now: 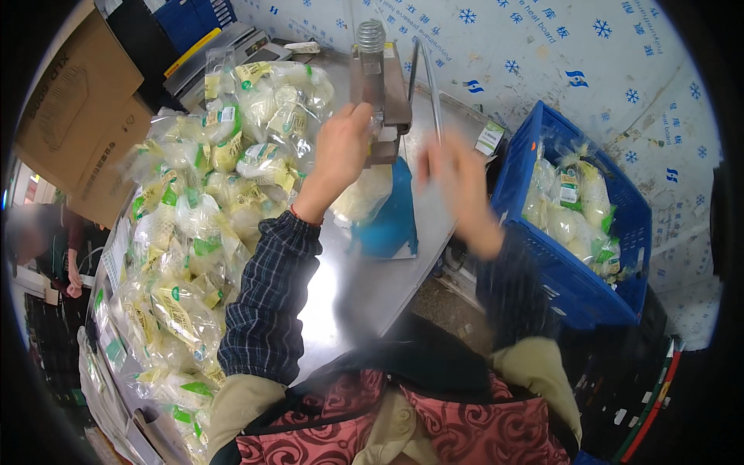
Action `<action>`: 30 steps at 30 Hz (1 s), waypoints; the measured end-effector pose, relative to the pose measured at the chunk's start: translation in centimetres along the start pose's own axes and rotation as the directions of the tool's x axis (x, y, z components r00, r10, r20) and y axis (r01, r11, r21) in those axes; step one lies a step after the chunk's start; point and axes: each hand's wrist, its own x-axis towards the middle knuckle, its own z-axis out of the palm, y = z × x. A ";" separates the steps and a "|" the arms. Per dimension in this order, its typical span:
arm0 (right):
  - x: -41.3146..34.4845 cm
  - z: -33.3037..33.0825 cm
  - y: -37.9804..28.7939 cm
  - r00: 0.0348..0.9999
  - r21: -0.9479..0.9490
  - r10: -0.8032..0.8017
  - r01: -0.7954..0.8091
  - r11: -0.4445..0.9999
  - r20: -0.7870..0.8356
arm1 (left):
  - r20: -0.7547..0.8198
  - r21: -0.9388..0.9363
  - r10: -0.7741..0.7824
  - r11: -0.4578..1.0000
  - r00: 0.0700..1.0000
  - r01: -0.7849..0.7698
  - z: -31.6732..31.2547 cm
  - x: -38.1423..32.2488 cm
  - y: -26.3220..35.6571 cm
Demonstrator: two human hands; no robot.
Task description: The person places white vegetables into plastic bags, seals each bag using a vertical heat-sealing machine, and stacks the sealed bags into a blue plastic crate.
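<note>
A metal bench-mounted bag-neck clipper [381, 87] with a coil spring on top stands at the table's back edge. My left hand [344, 139] is curled against its front, fingers closed at the top of a clear plastic bag [366, 195] with pale contents. The bag's neck itself is mostly hidden. Beneath the bag lies a blue sheet [392, 224]. My right hand [462, 180], blurred, is around the lower end of the clipper's metal lever [431, 87]. Left of my forearm, many clear bags of pale produce [200, 232] with green and yellow print are heaped.
A blue plastic crate [630, 232] on the right holds several filled bags [572, 203]. The metal table's edge [427, 273] runs between me and the crate. Scales [250, 49] stand behind the heap. Cardboard boxes [87, 99] and another person [55, 244] are at left.
</note>
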 end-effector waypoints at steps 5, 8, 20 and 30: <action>-13.3 1.6 9.7 0.973 -0.510 -0.165 0.226 0.830 0.162 | -0.018 -0.049 0.085 0.995 0.996 -0.085 0.0 -0.5 -0.2; -9.4 0.1 6.2 0.992 -0.088 -0.053 0.064 0.994 0.116 | -0.030 -0.022 0.105 0.994 0.994 -0.106 -0.4 -0.5 0.5; 4.6 -13.0 1.5 0.857 0.412 0.086 0.154 0.898 -0.508 | -0.073 -0.344 0.192 0.916 0.979 -0.206 -3.6 -2.9 5.3; -3.0 -44.3 -0.3 0.498 -0.230 -0.186 -0.028 0.973 -0.847 | 0.411 0.673 -0.328 0.739 0.851 -0.040 -2.4 -19.0 -17.0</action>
